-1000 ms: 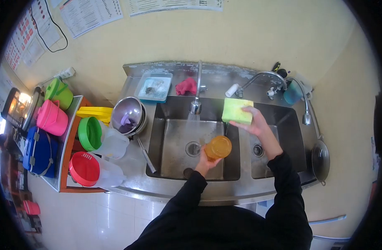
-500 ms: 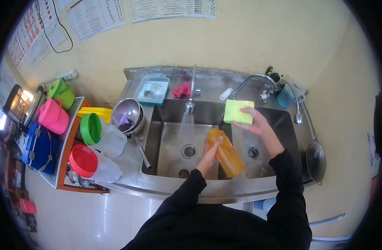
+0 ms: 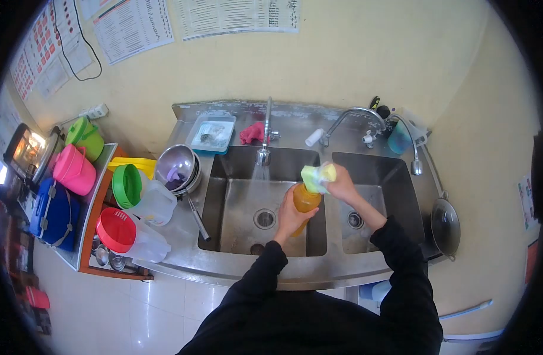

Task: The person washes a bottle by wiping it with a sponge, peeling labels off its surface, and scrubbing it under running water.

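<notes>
An amber bottle (image 3: 305, 201) is upright over the right part of the left sink basin (image 3: 236, 219), with my left hand (image 3: 290, 212) wrapped round its body. My right hand (image 3: 340, 184) squeezes a yellow-green sponge (image 3: 316, 177) against the top of the bottle. The sponge is bent and covers the bottle's mouth. Water runs from the left faucet (image 3: 263, 155) into the basin, to the left of the bottle.
Metal bowls (image 3: 176, 165) and clear plastic jugs with a green lid (image 3: 127, 186) and a red lid (image 3: 116, 229) stand at the left. A blue tray (image 3: 212, 134) and a pink cloth (image 3: 252, 134) lie behind the basin. A wok-like pan (image 3: 445, 226) hangs at the right.
The bottle has gone from tilted to upright in my left hand. My right hand has moved left and down, bringing the sponge onto the bottle's top and folding it. The view has shifted slightly.
</notes>
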Tool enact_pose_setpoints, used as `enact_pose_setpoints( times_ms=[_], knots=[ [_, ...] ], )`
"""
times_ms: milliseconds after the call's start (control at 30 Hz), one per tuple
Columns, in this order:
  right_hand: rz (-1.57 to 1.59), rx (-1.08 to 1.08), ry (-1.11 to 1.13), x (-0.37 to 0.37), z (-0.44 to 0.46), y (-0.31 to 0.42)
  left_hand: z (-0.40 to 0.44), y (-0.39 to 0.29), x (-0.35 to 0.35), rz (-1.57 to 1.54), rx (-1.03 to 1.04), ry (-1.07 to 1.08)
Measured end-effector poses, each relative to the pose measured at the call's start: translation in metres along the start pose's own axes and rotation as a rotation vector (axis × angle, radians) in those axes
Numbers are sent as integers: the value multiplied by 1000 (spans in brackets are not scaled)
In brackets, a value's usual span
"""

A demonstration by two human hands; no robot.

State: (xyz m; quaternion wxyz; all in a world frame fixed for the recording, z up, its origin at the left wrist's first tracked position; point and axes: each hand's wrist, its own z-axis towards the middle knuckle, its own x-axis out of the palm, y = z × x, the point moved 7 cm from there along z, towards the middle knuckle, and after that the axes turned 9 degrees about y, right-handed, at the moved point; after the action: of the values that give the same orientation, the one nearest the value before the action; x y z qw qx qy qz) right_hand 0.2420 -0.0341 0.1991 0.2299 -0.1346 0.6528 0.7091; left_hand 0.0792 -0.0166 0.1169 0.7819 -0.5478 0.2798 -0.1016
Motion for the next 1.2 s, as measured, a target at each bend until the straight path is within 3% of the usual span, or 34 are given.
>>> enact_pose_setpoints(
  times_ms=[100, 300, 400, 500, 600, 700, 800, 900, 1100, 1167, 1200],
  knots=[
    [-212, 65, 88, 7, -2, 7, -2, 1, 1, 63, 69, -27],
    [-610, -101, 147, 26, -2, 16, 1, 15, 2, 51, 35, 15],
    [-647, -92, 289, 32, -2, 21, 0, 18, -1, 54, 54, -2],
    [-730, 80, 613, 40, -1, 18, 0, 14, -1, 97, 100, 44],
    [-813, -26, 577, 49, 7, -7, 2, 2, 3, 141, 185, 32],
    [-717, -242, 251, 34, 12, 10, 6, 10, 2, 49, 120, 57],
    [-256, -24, 66, 14, 8, 19, 6, 11, 4, 20, 112, 99],
    [-277, 93, -40, 20, 0, -3, 3, 13, 7, -3, 42, 68],
    [-404, 29, 148, 24, 10, -1, 8, 11, 4, -29, 128, 188],
    [-84, -81, 365, 26, 5, 34, 12, 15, -1, -100, 41, 252],
    [-76, -143, 439, 28, 5, 42, 12, 19, -3, -136, -7, 280]
  ],
)
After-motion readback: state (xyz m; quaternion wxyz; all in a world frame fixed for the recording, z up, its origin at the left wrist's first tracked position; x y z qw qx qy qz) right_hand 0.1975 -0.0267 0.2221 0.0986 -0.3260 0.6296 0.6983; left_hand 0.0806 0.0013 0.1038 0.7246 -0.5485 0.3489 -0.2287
